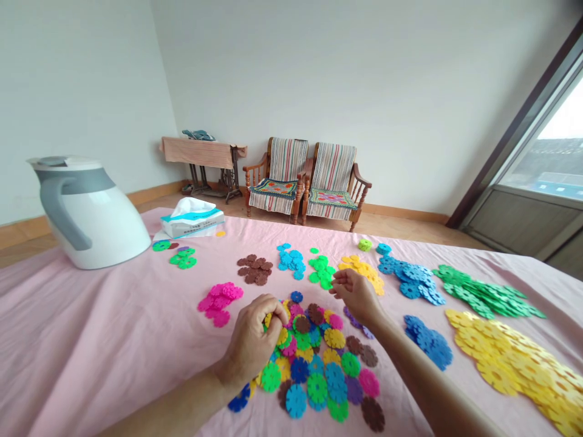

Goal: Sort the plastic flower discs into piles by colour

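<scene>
My left hand (253, 338) is curled closed over the left side of a mixed pile of notched plastic snowflake discs (334, 338). Yellow and green disc edges show between its thumb and fingers; how many it holds is hidden. Beyond the pile, my right hand (357, 295) hovers beside a small group of light green discs (321, 271), its fingers loosely bent and apart, with nothing visible in them. Close by lie yellow discs (364, 271), purple discs (351, 317) partly behind my right wrist, light blue discs (291, 262), brown discs (255, 269) and pink discs (221, 301).
A white and grey jug (102, 221) and a tissue box (193, 223) stand at the left of the pink-covered table (136, 340). Larger blue discs (428, 342), green discs (487, 294) and yellow discs (519, 358) spread along the right. Two wooden chairs (330, 182) stand behind.
</scene>
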Tool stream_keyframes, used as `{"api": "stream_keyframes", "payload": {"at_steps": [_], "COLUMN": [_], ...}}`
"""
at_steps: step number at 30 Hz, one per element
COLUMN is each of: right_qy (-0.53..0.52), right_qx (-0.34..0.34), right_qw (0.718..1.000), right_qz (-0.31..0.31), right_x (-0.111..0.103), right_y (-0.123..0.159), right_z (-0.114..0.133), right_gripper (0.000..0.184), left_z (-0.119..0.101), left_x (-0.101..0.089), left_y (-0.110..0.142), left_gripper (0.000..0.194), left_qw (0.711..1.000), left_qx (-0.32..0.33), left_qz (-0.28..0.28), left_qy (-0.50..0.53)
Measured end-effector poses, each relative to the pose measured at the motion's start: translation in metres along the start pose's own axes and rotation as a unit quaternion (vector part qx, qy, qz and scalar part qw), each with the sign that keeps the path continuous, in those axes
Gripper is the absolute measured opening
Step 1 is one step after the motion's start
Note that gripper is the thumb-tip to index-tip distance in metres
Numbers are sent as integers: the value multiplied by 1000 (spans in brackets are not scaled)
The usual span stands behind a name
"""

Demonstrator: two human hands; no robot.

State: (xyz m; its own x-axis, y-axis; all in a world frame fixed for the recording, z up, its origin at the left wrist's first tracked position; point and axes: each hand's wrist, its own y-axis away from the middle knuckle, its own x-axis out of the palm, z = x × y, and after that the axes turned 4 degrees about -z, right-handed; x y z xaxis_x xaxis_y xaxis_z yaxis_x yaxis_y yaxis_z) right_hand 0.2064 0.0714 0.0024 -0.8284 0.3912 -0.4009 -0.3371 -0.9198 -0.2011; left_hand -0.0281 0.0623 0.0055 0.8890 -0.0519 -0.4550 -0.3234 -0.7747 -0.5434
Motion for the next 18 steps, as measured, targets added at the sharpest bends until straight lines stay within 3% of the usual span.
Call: {"api": "stream_keyframes", "payload": {"at_steps": [4, 9, 12, 14, 18], "right_qy": [71, 123, 138, 157, 209], "right_qx": [-35, -174, -247, -264, -247], "right_qw": [997, 966, 939, 926, 924], "right_qz": [6, 145, 196, 218, 205], "right_x": [1, 5, 10, 12, 10], "right_y": [10, 41, 55, 59, 59], "right_z": [9, 40, 51, 53, 51], "right_gripper": [9, 11, 27, 31, 19], "left_z": [1, 1, 0, 0, 0], "left_x": [0, 0, 0, 0, 0], "left_y": [-1, -1, 0, 0, 0], "left_gripper": [21, 22, 21, 21, 21], "left_qw": [1000, 1000, 1000, 1000, 1000], "left_qx": [2, 7, 10, 10, 9], "left_qz": [-3, -6, -7, -9, -7], "left_qy": [-5, -6, -5, -4, -3]}}
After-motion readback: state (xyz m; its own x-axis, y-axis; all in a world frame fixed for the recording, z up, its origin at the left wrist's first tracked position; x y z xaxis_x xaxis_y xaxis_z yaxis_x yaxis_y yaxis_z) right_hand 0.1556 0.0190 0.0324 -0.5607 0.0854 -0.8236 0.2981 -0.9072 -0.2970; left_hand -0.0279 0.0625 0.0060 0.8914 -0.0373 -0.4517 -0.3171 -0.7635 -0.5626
